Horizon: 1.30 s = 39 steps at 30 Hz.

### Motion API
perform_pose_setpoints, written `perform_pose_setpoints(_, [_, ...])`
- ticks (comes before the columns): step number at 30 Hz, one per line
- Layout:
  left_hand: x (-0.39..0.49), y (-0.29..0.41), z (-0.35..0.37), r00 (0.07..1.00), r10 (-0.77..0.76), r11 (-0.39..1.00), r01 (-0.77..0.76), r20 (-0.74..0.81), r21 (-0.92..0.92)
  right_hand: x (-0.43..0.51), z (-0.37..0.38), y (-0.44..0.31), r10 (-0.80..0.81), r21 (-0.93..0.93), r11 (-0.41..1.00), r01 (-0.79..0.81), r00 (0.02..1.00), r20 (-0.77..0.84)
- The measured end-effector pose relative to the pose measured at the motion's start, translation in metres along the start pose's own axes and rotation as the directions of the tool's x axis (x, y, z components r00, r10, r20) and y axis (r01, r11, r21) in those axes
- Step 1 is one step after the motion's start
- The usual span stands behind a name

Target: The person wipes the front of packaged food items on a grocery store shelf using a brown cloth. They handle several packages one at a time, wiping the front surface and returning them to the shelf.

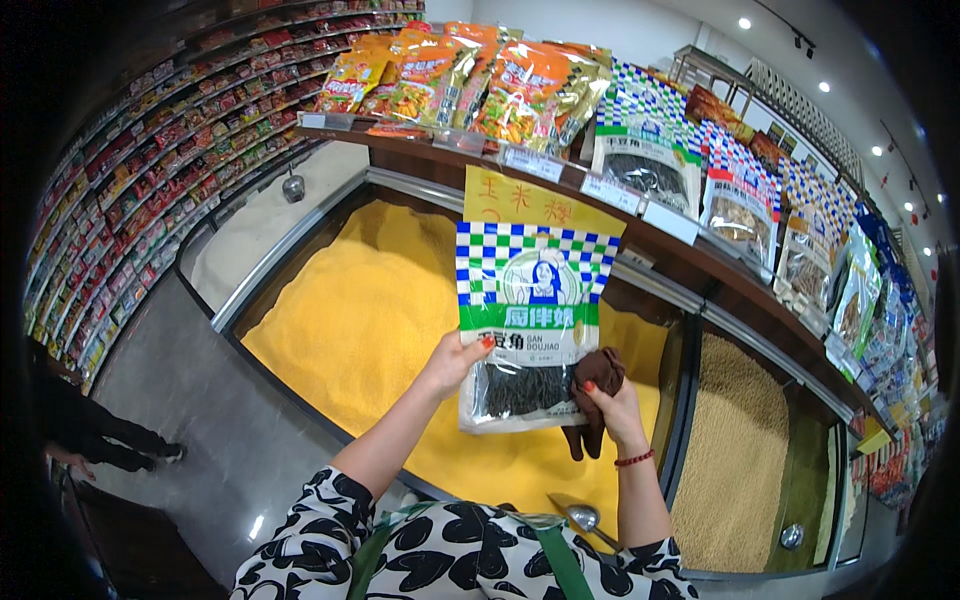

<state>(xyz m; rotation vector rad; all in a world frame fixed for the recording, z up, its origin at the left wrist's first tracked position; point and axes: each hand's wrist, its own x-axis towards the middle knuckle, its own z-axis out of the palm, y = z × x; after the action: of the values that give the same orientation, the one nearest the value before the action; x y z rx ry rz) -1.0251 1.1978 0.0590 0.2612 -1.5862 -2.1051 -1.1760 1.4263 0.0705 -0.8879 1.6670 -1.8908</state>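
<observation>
A sealed plastic packet of dried bean pods is held upright before me, its checkered front facing me. Dark strips show through its clear lower window. My left hand grips its left edge, thumb on the front. At the lower right edge, my right hand clutches a bundled brown cloth, apparently gloves, against the packet. Whether those fingers also pinch the packet is hidden. Below both hands lies a bin of yellow ground grain. A metal scoop rests in it near my body.
A wooden shelf with more packets overhangs the bins. A handwritten yellow card stands behind the held packet. To the right is a bin of tan grain; to the left, white grain. A person stands at far left.
</observation>
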Motion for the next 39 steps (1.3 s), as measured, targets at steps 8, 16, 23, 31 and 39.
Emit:
perform_pose_setpoints(8, [0.001,0.000,0.003,0.999,-0.005,1.000,0.006,0.051,-0.026,0.000,-0.004,0.001,0.014,-0.043,0.999,-0.015,1.000,-0.026])
perform_pose_setpoints(16, [-0.004,0.010,0.020,0.994,0.113,0.979,-0.112,0.001,0.173,0.006,-0.002,-0.002,-0.167,-0.125,0.984,0.130,0.917,-0.361])
perform_pose_setpoints(23, [0.000,0.014,0.042,0.959,0.270,0.868,-0.202,-0.089,0.454,0.004,0.022,-0.029,-0.343,-0.349,0.916,0.195,0.833,-0.434])
perform_pose_setpoints(31, [-0.018,0.021,0.078,0.837,0.546,0.737,-0.455,-0.042,0.500,-0.005,0.097,-0.062,-0.434,0.017,0.899,0.438,0.894,-0.111])
perform_pose_setpoints(39, [-0.036,0.014,0.093,0.839,0.473,0.074,-0.344,0.271,0.936,-0.009,0.096,-0.006,0.007,0.136,0.991,0.010,0.993,-0.121])
